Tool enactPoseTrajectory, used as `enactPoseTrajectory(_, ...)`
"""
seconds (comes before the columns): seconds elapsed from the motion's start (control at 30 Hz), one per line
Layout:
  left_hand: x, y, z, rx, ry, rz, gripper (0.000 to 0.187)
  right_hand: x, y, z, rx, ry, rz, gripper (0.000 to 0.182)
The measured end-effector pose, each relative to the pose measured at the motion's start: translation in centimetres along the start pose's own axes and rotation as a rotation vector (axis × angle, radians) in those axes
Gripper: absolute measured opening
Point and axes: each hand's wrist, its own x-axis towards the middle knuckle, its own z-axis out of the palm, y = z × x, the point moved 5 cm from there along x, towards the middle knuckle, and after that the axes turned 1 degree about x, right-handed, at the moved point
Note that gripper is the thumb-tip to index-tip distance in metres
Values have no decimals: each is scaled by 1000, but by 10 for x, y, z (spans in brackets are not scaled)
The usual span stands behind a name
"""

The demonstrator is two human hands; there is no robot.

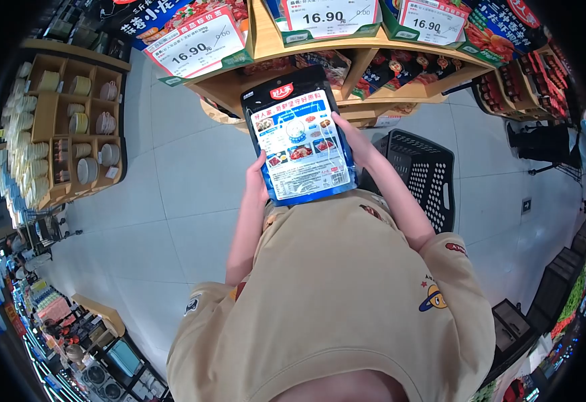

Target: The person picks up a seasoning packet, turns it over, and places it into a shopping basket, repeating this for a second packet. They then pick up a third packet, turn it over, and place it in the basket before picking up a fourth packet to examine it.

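A seasoning pouch, black at the top and blue at the bottom, is held up before my chest with its printed white back panel toward me. My left hand grips its lower left edge, thumb on the front. On the pouch's right edge is my right hand, its thumb also on the front; the other fingers of both hands are hidden behind the pouch. Just beyond stands a wooden shelf with similar packets inside and price cards reading 16.90 along its top.
A black shopping basket is to the right of my right forearm. On the left stands a wooden rack of bowls and cups. Another shelf of red packets is at the right, near a person in dark trousers. Grey tiles cover the floor.
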Motion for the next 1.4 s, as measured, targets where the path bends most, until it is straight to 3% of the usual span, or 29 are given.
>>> enactPoseTrajectory(0.07,-7,4,-6,-53,-56,20,45,14,-5,-11,-233,13,9,43)
enactPoseTrajectory(0.13,-11,11,-17,-48,-25,84,46,27,-23,-20,-389,196,-199,41)
enactPoseTrajectory(0.17,-15,14,-19,-68,-45,95,46,38,-35,-26,-576,192,-378,39)
enactPoseTrajectory(0.27,-18,22,-31,-77,-23,147,45,62,-67,-44,-897,313,-666,41)
enactPoseTrajectory(0.33,-24,31,-34,-90,-34,143,45,57,-96,-20,-1245,493,-880,44)
enactPoseTrajectory(0.4,-30,39,-36,-82,-21,143,45,80,-111,-13,-1355,522,-818,45)
enactPoseTrajectory(0.5,-32,44,-37,-68,-43,134,44,111,-116,-12,-1722,588,-404,42)
enactPoseTrajectory(0.53,-32,46,-39,-69,-43,140,44,117,-116,-14,-1711,598,-408,42)
enactPoseTrajectory(0.6,-35,50,-37,-70,-81,138,45,117,-129,0,-1814,814,-1024,43)
enactPoseTrajectory(0.63,-37,53,-35,-66,-91,136,45,119,-132,1,-1827,911,-1093,41)
enactPoseTrajectory(0.8,-44,67,-35,5,-56,168,46,141,-129,-19,-1666,861,-881,41)
enactPoseTrajectory(0.87,-43,64,-32,-4,-75,139,46,134,-122,-26,-1774,778,-487,40)
enactPoseTrajectory(0.93,-42,68,-32,-26,-96,109,46,123,-121,-13,-1759,820,-591,36)
enactPoseTrajectory(1.0,-43,71,-35,43,-83,79,46,119,-102,-4,-2032,548,-234,25)
enactPoseTrajectory(1.03,-43,73,-35,49,-85,65,46,117,-97,-9,-1953,637,-489,19)
enactPoseTrajectory(1.2,-43,92,-46,258,52,45,46,72,-84,-18,-1617,727,-360,22)
enactPoseTrajectory(1.33,-41,90,-42,290,63,-46,44,13,-56,-38,-1039,771,-339,26)
enactPoseTrajectory(1.4,-37,95,-48,353,56,-43,42,-19,-38,-35,-717,668,-294,27)
